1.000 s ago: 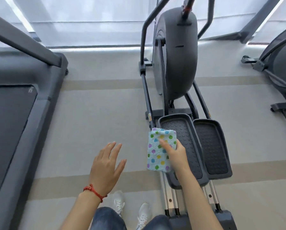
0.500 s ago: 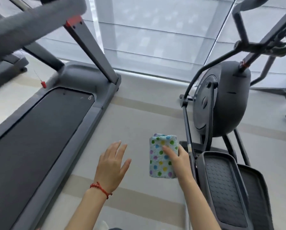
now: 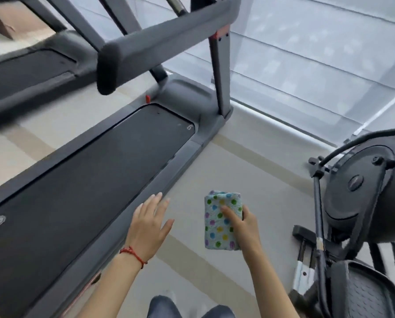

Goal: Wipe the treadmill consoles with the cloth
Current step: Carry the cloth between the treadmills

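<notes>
I hold the folded cloth pinched in my right hand, left hand relaxed, over floor beside the treadmill deck's right edge; approach step, console out of frame, reach up next.

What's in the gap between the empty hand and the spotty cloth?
Nothing is held there. In the head view, only bare floor shows between the left hand and the cloth.
</notes>
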`<state>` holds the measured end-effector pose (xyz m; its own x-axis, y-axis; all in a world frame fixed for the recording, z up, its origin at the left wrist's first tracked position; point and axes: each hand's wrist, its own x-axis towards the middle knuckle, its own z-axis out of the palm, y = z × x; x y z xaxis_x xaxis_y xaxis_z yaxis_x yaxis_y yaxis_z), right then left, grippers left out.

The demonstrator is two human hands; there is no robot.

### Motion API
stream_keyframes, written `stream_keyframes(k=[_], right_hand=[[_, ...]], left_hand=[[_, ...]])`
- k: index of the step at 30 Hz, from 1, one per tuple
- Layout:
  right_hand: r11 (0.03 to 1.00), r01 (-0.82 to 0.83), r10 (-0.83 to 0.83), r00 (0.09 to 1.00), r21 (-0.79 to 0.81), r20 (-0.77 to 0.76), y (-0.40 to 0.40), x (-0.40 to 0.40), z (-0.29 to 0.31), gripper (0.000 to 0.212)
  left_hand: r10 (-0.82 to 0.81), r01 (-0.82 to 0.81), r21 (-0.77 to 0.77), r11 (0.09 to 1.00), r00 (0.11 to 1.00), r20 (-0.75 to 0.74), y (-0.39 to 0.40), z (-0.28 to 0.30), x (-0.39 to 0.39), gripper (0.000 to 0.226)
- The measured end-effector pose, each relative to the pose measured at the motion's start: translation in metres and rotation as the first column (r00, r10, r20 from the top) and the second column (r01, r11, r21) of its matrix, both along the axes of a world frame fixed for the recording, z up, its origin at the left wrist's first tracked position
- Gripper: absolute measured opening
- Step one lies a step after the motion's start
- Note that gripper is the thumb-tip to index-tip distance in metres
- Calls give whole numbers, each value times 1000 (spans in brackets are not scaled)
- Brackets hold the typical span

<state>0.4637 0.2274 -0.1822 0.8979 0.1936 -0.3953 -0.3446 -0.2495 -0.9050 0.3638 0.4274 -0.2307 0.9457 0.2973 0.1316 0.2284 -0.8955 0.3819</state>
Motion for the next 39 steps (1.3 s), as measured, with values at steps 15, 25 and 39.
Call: stream_keyframes(k=[15,25,39], right_hand=[[620,-781,780,624,-73,-46,149,-72,-38,18],[254,-967,966,255,-30,-51,187,-205,-49,16],[198,-980,974,199,-22,-110,301,-443,-58,12]], left_hand=[[727,-740,-7,673,663,-179,4,-29,-189,61],[925,-937,25,349,340,-169,-48,-24,-321,63],[961,-968,69,242,229,-154,38,-34,-558,53]])
